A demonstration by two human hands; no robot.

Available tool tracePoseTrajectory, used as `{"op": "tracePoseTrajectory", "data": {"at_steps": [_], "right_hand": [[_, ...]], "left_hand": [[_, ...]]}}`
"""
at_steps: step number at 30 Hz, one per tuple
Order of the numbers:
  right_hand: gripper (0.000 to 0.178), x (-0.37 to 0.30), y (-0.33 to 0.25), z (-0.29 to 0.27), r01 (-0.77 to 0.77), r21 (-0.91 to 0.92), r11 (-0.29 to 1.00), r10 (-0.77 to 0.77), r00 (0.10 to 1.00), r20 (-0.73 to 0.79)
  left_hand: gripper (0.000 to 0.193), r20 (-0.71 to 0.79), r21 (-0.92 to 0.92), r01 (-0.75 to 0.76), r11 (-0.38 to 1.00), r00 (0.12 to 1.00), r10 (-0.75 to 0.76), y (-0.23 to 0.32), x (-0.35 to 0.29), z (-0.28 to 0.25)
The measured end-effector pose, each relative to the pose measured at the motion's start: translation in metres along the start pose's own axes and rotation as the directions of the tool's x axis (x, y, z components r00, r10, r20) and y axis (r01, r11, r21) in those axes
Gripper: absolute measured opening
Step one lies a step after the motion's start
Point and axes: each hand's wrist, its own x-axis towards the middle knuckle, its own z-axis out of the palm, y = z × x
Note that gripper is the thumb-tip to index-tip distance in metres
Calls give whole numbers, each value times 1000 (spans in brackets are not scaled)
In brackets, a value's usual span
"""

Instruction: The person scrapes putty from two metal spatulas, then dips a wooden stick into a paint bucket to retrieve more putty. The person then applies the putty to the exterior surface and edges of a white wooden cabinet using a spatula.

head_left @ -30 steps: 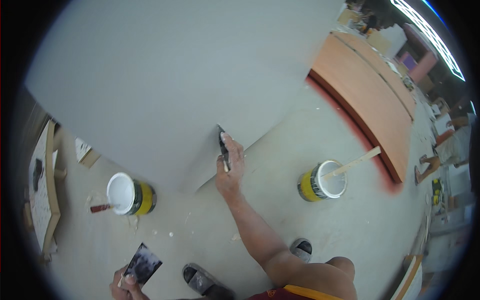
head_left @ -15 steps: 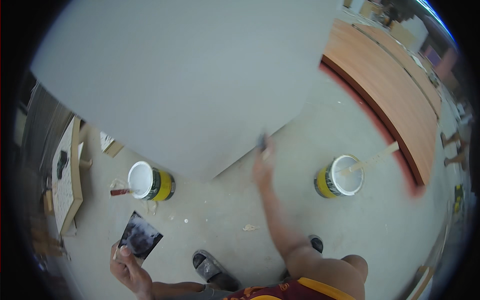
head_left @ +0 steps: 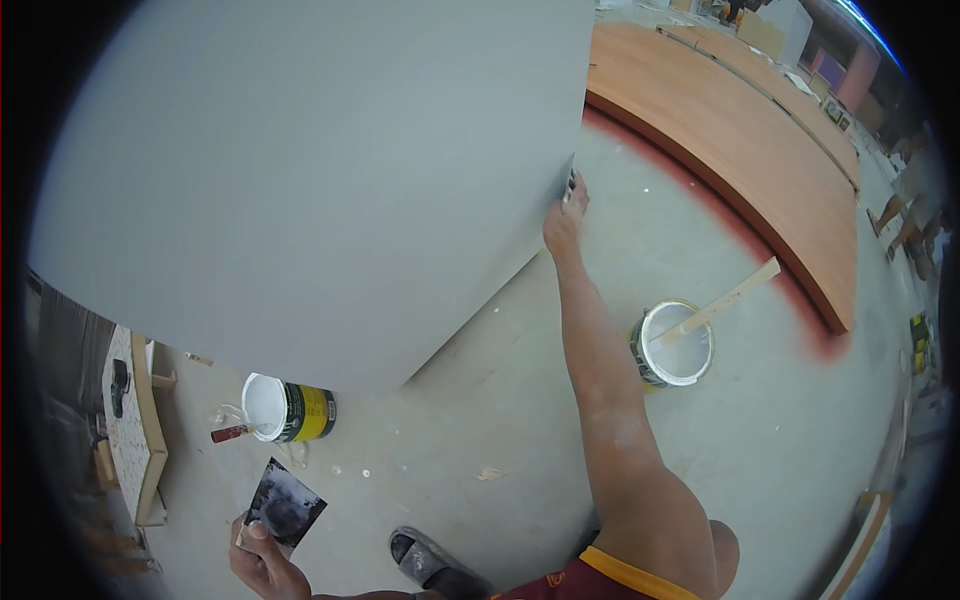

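My left hand pinches a dark square scraper by its lower corner, thumb on top. Whitish putty is smeared over its face. My right arm reaches far forward, and the right hand grips a putty knife whose blade meets the right edge of a large grey panel. The handle is mostly hidden in the fingers. The panel's smooth face fills the upper left of the head view.
Left, an open can holds white filler and a red-handled tool. Right, another open can has a wooden stick in it. Orange-brown boards lie beyond, and a speckled board at far left. People's legs show far right.
My right hand has moved up and right along the panel's edge with the putty knife. In view, the left can sits lower. The left hand keeps its grip.
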Motion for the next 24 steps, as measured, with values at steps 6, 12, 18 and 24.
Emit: {"op": "tracePoseTrajectory", "data": {"at_steps": [6,12,18,24], "right_hand": [[69,-64,-15,17,42,-9,999,-40,985,168],[60,-12,11,-38,-361,398,843,346,931,114],[51,29,-8,-39,-744,545,386,661,635,399],[60,-6,-30,-40,-520,512,683,317,843,434]], "left_hand": [[38,48,47,23,999,999,-25,-12,6,-10],[34,104,-31,29,999,994,-26,-26,17,7],[34,93,-46,93,995,992,-89,-52,15,-14],[41,109,-22,105,994,989,-102,-70,16,-31]]}}
